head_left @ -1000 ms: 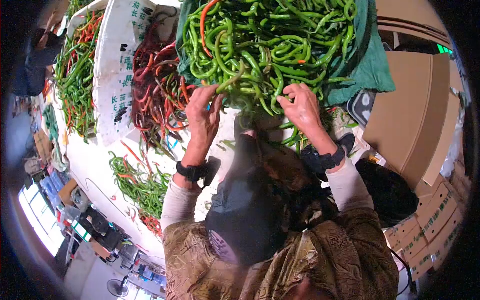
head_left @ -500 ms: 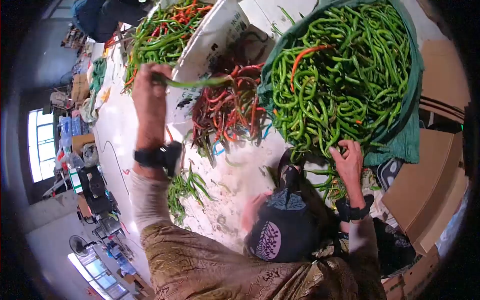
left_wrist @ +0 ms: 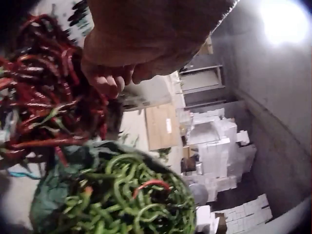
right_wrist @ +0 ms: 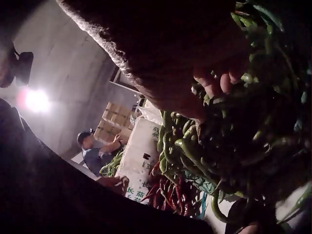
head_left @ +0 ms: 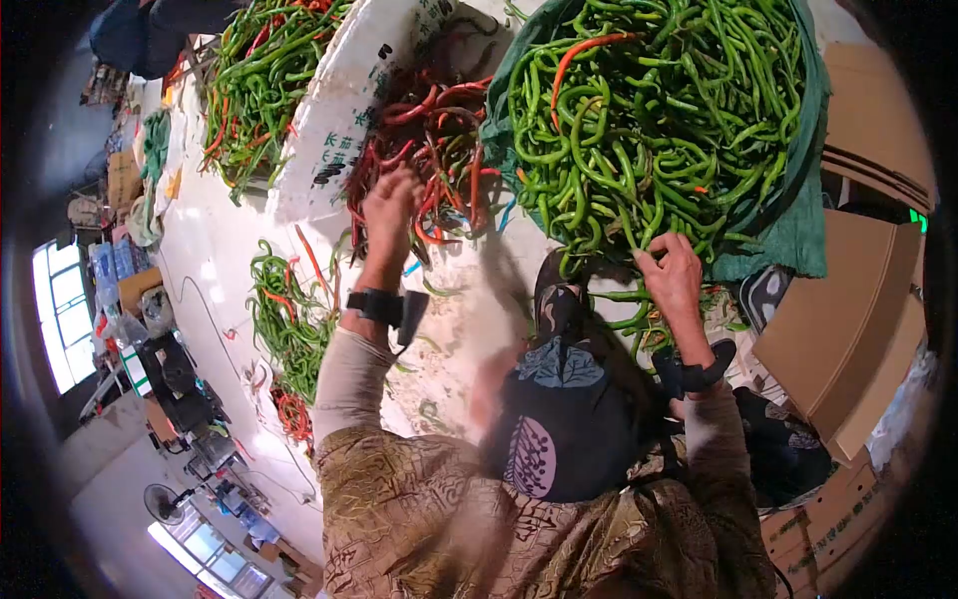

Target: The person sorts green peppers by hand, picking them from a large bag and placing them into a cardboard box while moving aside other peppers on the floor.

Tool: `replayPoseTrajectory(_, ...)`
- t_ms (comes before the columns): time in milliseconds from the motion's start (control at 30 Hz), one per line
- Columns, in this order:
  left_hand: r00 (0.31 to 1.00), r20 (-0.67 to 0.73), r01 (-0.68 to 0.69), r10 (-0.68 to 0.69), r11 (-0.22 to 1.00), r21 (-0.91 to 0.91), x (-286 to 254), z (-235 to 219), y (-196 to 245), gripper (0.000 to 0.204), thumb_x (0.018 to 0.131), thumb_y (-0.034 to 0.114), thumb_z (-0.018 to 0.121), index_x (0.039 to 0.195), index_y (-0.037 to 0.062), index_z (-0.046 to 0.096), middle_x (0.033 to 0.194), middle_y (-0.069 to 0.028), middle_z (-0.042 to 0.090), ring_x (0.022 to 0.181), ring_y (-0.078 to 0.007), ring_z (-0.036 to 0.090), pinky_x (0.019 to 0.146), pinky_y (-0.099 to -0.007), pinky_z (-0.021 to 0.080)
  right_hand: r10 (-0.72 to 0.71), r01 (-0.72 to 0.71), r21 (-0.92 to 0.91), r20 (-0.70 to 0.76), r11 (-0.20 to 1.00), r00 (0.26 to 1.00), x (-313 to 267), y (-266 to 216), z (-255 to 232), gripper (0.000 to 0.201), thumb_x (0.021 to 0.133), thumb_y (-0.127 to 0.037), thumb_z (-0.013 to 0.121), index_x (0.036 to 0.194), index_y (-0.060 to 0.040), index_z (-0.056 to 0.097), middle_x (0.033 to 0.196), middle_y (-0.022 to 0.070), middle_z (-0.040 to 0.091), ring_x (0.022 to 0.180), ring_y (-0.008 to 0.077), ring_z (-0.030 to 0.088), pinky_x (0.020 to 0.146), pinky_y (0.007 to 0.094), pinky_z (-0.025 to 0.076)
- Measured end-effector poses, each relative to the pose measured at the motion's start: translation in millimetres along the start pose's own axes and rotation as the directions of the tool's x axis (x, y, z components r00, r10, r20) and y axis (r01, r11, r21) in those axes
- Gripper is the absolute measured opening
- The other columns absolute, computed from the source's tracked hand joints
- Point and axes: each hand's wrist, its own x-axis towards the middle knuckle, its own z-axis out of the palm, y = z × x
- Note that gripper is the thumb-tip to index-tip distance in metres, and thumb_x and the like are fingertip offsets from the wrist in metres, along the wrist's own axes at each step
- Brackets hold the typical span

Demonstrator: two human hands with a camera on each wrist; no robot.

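Note:
Over the dark red peppers (head_left: 429, 170), my left hand (head_left: 391, 215) has its fingers loosely bent, and no pepper shows in it. The left wrist view has the same hand (left_wrist: 131, 53) beside the red peppers (left_wrist: 44, 87). At the near edge of the green pepper heap (head_left: 689, 110), my right hand (head_left: 677, 285) pinches a green pepper between thumb and fingers. That heap lies in a green cloth sack (head_left: 813, 120). In the right wrist view, shadow covers much of my right hand (right_wrist: 195, 83) and the peppers under it.
Left of the red peppers stands a white printed sack (head_left: 319, 130) with green and red peppers. A small pile (head_left: 289, 324) lies on the pale floor. Cardboard (head_left: 838, 309) is on the right. A capped person (head_left: 559, 429) is in front; another person (right_wrist: 92, 153) is farther off.
My left hand held a green pepper near the white sack half a second ago; it has moved right, over the red peppers, with none visible. My right hand stays at the green heap's edge.

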Motion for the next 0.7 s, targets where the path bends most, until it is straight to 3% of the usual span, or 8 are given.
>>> replayPoseTrajectory(133, 0.937, 0.088, -0.302, 0.338, 0.659, 0.689, -2, -26, -46, 0.020, 0.084, 0.012, 0.062, 0.100, 0.0017, 0.066, 0.092, -0.0124, 0.068, 0.083, -0.0256, 0.066, 0.077, -0.0341, 0.051, -0.004, 0.000, -0.037, -0.109, 0.999, 0.994, 3, 1, -10, 0.026, 0.074, -0.018, 0.073, 0.087, -0.0025, 0.057, 0.088, 0.0149, 0.057, 0.076, 0.0328, 0.056, 0.068, 0.0420, 0.045)
replayPoseTrajectory(233, 0.785, 0.313, -0.547, 0.534, 0.363, 0.754, 21, -12, -22, 0.030, 0.079, 0.013, 0.064, 0.108, 0.0040, 0.062, 0.109, -0.0173, 0.061, 0.102, -0.0320, 0.057, 0.089, -0.0398, 0.046, -0.187, 0.183, -0.042, -0.289, 0.982, 0.939, -9, -47, -26, 0.024, 0.076, -0.007, 0.071, 0.095, -0.0022, 0.056, 0.094, 0.0131, 0.053, 0.076, 0.0300, 0.054, 0.066, 0.0370, 0.045)
replayPoseTrajectory(300, 0.680, 0.225, -0.549, 0.698, 0.281, 0.788, 38, 3, -19, 0.028, 0.079, 0.010, 0.061, 0.106, 0.0045, 0.062, 0.099, -0.0152, 0.061, 0.095, -0.0334, 0.056, 0.086, -0.0398, 0.045, -0.189, 0.192, -0.004, -0.174, 0.981, 0.966, -21, -64, -26, 0.024, 0.076, -0.001, 0.069, 0.096, -0.0020, 0.056, 0.092, 0.0116, 0.052, 0.075, 0.0269, 0.054, 0.065, 0.0338, 0.045)
replayPoseTrajectory(400, 0.691, 0.177, -0.618, 0.700, 0.446, 0.648, 21, 18, -32, 0.024, 0.078, 0.005, 0.062, 0.101, 0.0054, 0.061, 0.099, -0.0141, 0.060, 0.092, -0.0336, 0.056, 0.082, -0.0407, 0.045, -0.165, 0.156, 0.122, 0.061, 0.980, 0.984, -32, -82, -16, 0.016, 0.080, -0.002, 0.067, 0.093, -0.0021, 0.059, 0.087, 0.0106, 0.053, 0.067, 0.0220, 0.054, 0.058, 0.0335, 0.045)
replayPoseTrajectory(467, 0.802, 0.112, -0.499, 0.587, 0.555, 0.665, -23, 23, -47, 0.026, 0.079, 0.007, 0.063, 0.104, 0.0017, 0.061, 0.101, -0.0160, 0.062, 0.096, -0.0327, 0.059, 0.085, -0.0382, 0.047, -0.219, 0.197, 0.138, 0.163, 0.971, 0.962, -39, -82, -3, 0.015, 0.080, -0.002, 0.066, 0.093, -0.0026, 0.059, 0.085, 0.0105, 0.054, 0.067, 0.0217, 0.055, 0.058, 0.0338, 0.045)
replayPoseTrajectory(533, 0.771, 0.157, -0.559, 0.617, 0.538, 0.631, -61, 4, -87, 0.026, 0.082, 0.011, 0.061, 0.106, 0.0019, 0.060, 0.100, -0.0174, 0.061, 0.094, -0.0334, 0.058, 0.084, -0.0394, 0.046, -0.333, 0.280, 0.199, 0.324, 0.939, 0.885, -40, -69, 12, 0.013, 0.083, -0.006, 0.066, 0.095, -0.0018, 0.059, 0.086, 0.0087, 0.055, 0.068, 0.0180, 0.055, 0.060, 0.0304, 0.045)
replayPoseTrajectory(567, 0.867, 0.117, -0.440, 0.485, 0.633, 0.637, -84, -10, -114, 0.026, 0.083, 0.013, 0.060, 0.107, 0.0020, 0.060, 0.100, -0.0181, 0.061, 0.093, -0.0338, 0.058, 0.083, -0.0407, 0.046, -0.339, 0.283, 0.203, 0.348, 0.938, 0.874, -41, -53, 22, 0.013, 0.083, -0.006, 0.066, 0.095, -0.0018, 0.059, 0.086, 0.0087, 0.055, 0.068, 0.0180, 0.055, 0.060, 0.0304, 0.045)
replayPoseTrajectory(700, 0.986, 0.024, -0.133, 0.166, 0.685, 0.716, -196, -55, -193, 0.025, 0.084, 0.014, 0.059, 0.106, 0.0014, 0.062, 0.098, -0.0192, 0.064, 0.091, -0.0323, 0.063, 0.077, -0.0384, 0.051, -0.392, 0.451, 0.028, 0.546, 0.892, 0.741, -51, -14, 49, 0.019, 0.082, -0.001, 0.062, 0.101, -0.0042, 0.060, 0.090, 0.0147, 0.059, 0.082, 0.0311, 0.061, 0.068, 0.0394, 0.048)
